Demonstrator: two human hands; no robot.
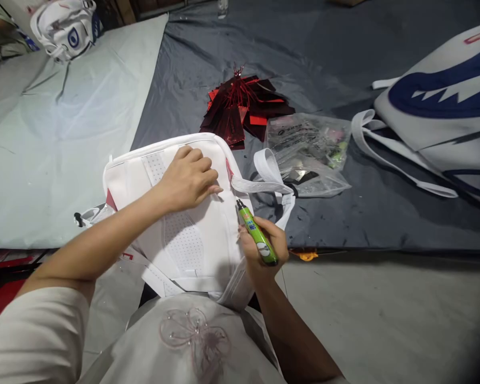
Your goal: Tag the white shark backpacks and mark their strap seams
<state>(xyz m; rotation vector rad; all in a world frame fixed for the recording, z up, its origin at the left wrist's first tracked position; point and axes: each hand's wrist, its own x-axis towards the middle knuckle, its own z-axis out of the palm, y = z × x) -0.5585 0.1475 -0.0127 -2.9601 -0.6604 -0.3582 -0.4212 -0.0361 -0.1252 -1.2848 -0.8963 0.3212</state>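
Note:
A white backpack (184, 240) lies back-side up at the table's near edge, against my lap. My left hand (188, 178) rests on its upper panel, fingers curled and pressing the fabric near the right seam. My right hand (264, 245) grips a green lighter-like tool (256, 234), its black tip pointing up-left toward the bag's right edge, just below the left fingertips. A white strap loop (270, 170) of the bag curls out to the right.
A pile of red hang tags (244, 106) and a clear plastic bag of small parts (308, 152) lie behind the backpack on the grey sheet (384, 213). A white-and-blue shark-print bag (444, 106) sits right; another white bag (66, 26) far left.

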